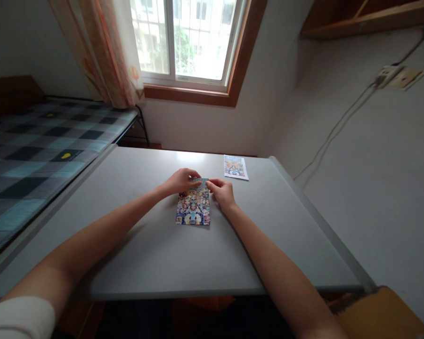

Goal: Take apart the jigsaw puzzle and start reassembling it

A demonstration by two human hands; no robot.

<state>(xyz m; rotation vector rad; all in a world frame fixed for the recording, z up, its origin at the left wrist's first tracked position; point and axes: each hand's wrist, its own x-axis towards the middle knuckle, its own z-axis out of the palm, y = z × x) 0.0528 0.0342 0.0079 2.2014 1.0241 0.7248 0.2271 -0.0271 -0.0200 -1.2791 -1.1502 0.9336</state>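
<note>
A colourful printed card or packet point(193, 206) lies flat on the grey table point(155, 254), in front of me. My left hand point(181, 180) pinches its far top edge from the left. My right hand point(223, 193) pinches the same top edge from the right. Both hands have their fingers closed on that edge. A second, smaller colourful printed sheet point(235, 166) lies on the table farther back and to the right, untouched.
A bed with a checked blue and black cover point(31, 150) runs along the table's left side. A window point(187, 42) with a curtain point(102, 52) is behind. A wall socket point(397, 76) with a hanging cable is on the right wall.
</note>
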